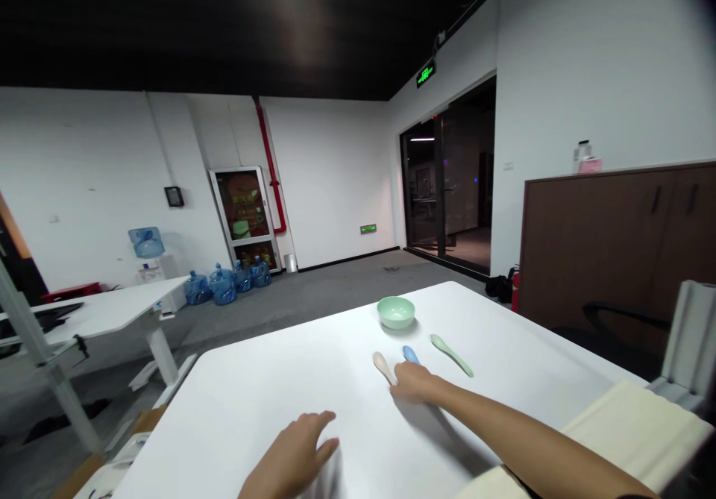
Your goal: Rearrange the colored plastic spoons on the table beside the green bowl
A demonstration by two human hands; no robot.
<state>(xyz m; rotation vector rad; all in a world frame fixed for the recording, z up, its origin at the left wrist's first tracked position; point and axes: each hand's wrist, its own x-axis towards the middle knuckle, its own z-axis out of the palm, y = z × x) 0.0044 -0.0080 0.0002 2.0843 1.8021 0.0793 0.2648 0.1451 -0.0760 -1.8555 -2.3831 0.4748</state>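
On the white table (pixel 262 394) stands a small green bowl (pixel 396 312). In front of it lie three spoons: a beige spoon (pixel 382 365), a blue spoon (pixel 410 353) and a green spoon (pixel 452 355). My right hand (pixel 414 383) reaches out across the table and covers the blue spoon's handle; its fingers are curled over it, next to the beige spoon. My left hand (pixel 296 450) rests flat on the near part of the table with fingers stretched out, holding nothing.
A folded cream cloth (pixel 632 424) lies at the table's right edge. A brown cabinet (pixel 615 238) and a dark chair (pixel 615 327) stand to the right. A second white desk (pixel 112 309) is at the left, with water bottles (pixel 224 284) by the far wall.
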